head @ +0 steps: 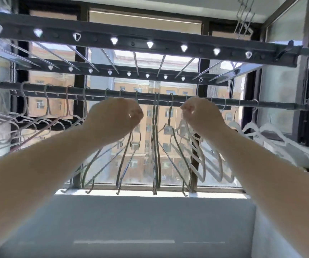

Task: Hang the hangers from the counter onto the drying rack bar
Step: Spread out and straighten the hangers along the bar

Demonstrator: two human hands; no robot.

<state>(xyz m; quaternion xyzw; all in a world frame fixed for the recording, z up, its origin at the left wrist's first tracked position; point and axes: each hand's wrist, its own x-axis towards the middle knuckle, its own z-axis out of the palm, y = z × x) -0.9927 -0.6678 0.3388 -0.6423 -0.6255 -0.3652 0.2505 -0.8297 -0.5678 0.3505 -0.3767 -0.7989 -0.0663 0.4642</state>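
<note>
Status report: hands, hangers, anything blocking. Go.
Both up at the bar: left hand grips green wire hangers, right hand grips white hangers. Hung hangers crowd the bar, some between the hands.

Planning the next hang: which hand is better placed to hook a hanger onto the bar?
Probably the right hand: it grips white hangers just under the bar. The wire hangers in the left hand seem already hooked over it.

Harsh backlight thru window (144,58), soft motion blur, wide-angle bowing at edges.
</note>
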